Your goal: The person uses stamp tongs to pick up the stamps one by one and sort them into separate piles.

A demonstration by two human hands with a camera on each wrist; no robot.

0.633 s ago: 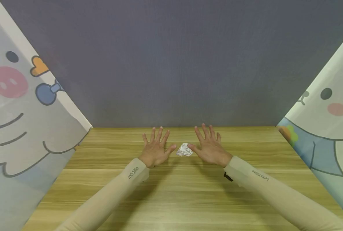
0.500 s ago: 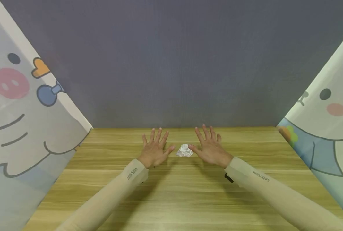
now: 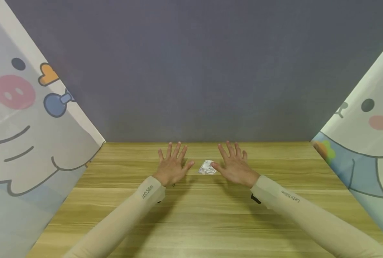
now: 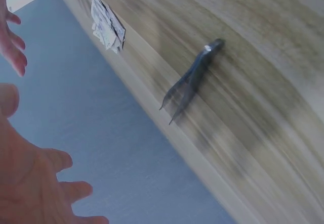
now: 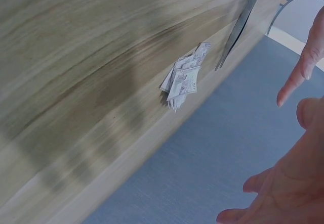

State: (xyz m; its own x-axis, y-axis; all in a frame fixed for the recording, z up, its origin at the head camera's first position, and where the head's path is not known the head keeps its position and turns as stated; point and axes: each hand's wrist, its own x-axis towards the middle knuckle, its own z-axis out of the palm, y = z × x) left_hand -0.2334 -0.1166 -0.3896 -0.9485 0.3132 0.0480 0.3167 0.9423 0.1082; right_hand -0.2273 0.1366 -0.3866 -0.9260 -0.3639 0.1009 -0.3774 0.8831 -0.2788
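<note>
My left hand point(image 3: 171, 168) hovers above the table with its fingers spread, holding nothing. Beneath it lies a pair of dark metal tweezers point(image 4: 195, 75), mostly covered by that hand in the head view but plain in both wrist views. Between the two hands sits a small loose pile of printed white paper slips point(image 3: 207, 167). My right hand point(image 3: 234, 167), also spread and without anything in it, is held over the table just right of the pile. From the head view its thumb overlaps the slips' right edge; the right wrist view shows the hand apart from them.
The wood-grain table point(image 3: 197, 222) ends at a grey-blue panel point(image 3: 204, 71) behind the hands. Side panels with cartoon prints, a pig-nosed figure point(image 3: 14, 91) on the left and another figure point(image 3: 379, 122) on the right, flank it.
My left hand has drifted slightly left, away from the paper slips. The head view has shifted a little. My right hand stays almost where it was, and the slips lie unmoved.
</note>
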